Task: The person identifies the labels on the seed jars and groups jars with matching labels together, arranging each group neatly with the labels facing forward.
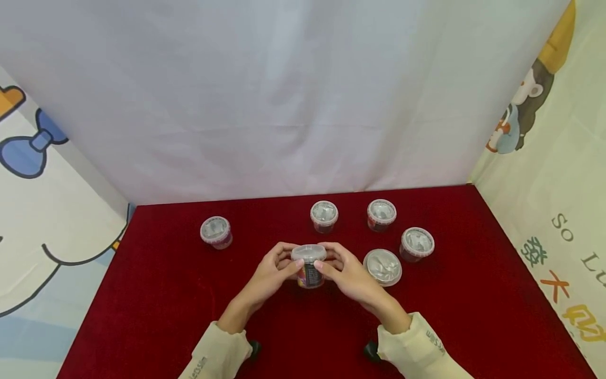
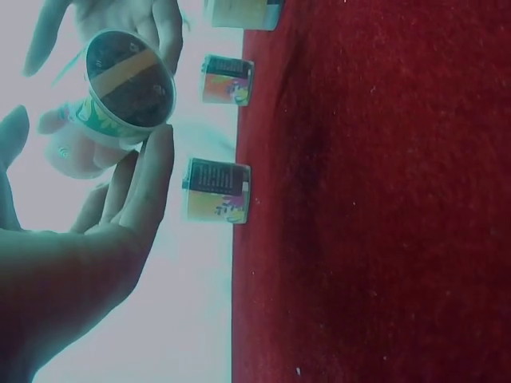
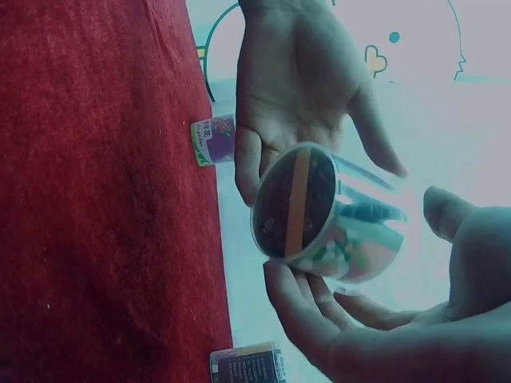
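Both hands hold a small clear plastic tub (image 1: 311,276) with a translucent lid, raised over the middle of the red cloth. My left hand (image 1: 273,269) grips it from the left, thumb at its front and fingers curled behind. From the opposite side my right hand (image 1: 349,271) holds it the same way. The tub has a dark, colourful label. In the right wrist view the underside of the tub (image 3: 275,211) shows, dark with a pale orange strip across it. The left wrist view shows the same tub (image 2: 128,80) tilted between the fingers.
A purple-labelled tub (image 1: 216,232) stands at the left. Toward the back and right are more tubs: one (image 1: 324,216) at back centre, one (image 1: 381,215) right of it, one (image 1: 416,244) nearer. A round silvery disc (image 1: 382,267) lies by my right hand. White cloth walls (image 1: 303,105) enclose the table.
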`<state>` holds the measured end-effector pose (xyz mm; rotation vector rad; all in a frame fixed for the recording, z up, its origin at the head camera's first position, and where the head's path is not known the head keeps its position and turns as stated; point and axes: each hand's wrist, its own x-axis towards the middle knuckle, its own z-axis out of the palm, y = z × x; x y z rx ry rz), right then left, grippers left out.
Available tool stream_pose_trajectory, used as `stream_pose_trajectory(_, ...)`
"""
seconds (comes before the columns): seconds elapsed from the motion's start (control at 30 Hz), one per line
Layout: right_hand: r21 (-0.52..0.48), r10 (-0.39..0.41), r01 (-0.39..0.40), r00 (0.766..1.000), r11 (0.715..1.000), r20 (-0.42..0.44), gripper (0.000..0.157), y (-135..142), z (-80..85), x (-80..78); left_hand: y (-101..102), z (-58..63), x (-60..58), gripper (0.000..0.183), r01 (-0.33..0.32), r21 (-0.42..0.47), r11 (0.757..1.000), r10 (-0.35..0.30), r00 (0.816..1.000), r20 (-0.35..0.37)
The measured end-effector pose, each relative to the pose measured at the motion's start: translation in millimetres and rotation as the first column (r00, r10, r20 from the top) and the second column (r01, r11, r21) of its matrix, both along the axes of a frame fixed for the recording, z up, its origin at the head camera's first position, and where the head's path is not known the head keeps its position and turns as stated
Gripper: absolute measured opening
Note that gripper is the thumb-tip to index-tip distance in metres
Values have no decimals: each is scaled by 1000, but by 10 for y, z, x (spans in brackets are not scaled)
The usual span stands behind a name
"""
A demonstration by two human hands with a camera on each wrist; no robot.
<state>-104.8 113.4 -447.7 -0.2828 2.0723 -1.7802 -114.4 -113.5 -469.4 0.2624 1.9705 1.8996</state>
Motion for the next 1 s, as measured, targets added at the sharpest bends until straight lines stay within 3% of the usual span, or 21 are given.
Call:
stream_pose_trajectory(0.13,37,0,1,1000,999,-19,50,-18,-21,7,31,-8,7,45,-14,-17,1000,14,1000,-15)
stream_pose_trajectory(0.37,-68,-5,5,1000,998,8,45,-20,-4,-2,-12,0,19,43,0,20,1000,0,1000,-3)
stream_pose_trajectory(0.7,-18,-24,25,1000,1000,13,45,-52,-15,19,39,15,48,40,-32,-34,999,31,999,-37)
stream_pose_trajectory(1.0,-141,73,-63,995,988,72,50,9,-20,-13,-33,10,36,45,39,97,995,-41,999,28)
